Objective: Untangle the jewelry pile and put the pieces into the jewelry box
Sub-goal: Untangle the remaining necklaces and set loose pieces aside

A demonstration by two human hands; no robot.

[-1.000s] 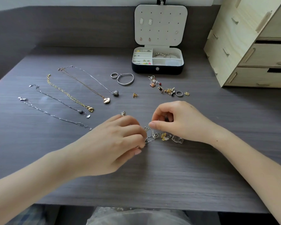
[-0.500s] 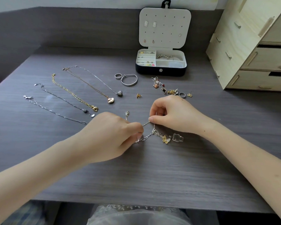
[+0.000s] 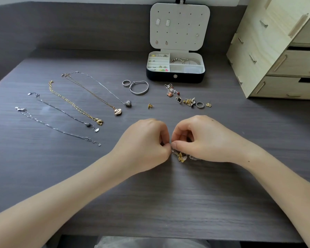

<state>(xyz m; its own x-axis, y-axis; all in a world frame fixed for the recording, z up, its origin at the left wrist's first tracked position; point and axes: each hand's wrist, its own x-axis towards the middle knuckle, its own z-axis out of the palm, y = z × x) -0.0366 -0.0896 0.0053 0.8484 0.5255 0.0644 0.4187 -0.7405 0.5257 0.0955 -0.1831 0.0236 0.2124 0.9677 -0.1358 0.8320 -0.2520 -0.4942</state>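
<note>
Hands meet just in front of the table's middle; left hand (image 3: 143,145) curled, its thumb and forefinger tips pinching one end of the tangled chain (image 3: 182,157); right hand (image 3: 204,138) likewise curled, thumb and forefinger pinching the same tangled chain right beside the left fingertips, so the two hands nearly touch; the tangle lies on the dark wood-grain table (image 3: 150,203) under the right hand, with a gold butterfly charm showing below the thumb and the rest partly hidden by the palm; jewelry box (image 3: 175,76) stands open at the far edge, well apart from the hands, its white lid (image 3: 179,25) upright with a few earrings pinned to it; small pieces sit in the left compartments, bangles in the rear right one; five necklaces lie stretched out, side by side, on the left half of the table: thin silver chain (image 3: 57,128) nearest the left edge, darker silver chain (image 3: 63,111), gold link chain (image 3: 73,104), fine chain with swan pendant (image 3: 118,111), silver chain with round pendant (image 3: 128,103); silver ring (image 3: 126,83) touching or just beside a silver bangle (image 3: 139,87), in front of the box and to its left; single gold stud (image 3: 150,105) lies apart; cluster of earrings and charms (image 3: 183,97) in front of the box; pale wooden drawer unit (image 3: 276,51) at the right.
</note>
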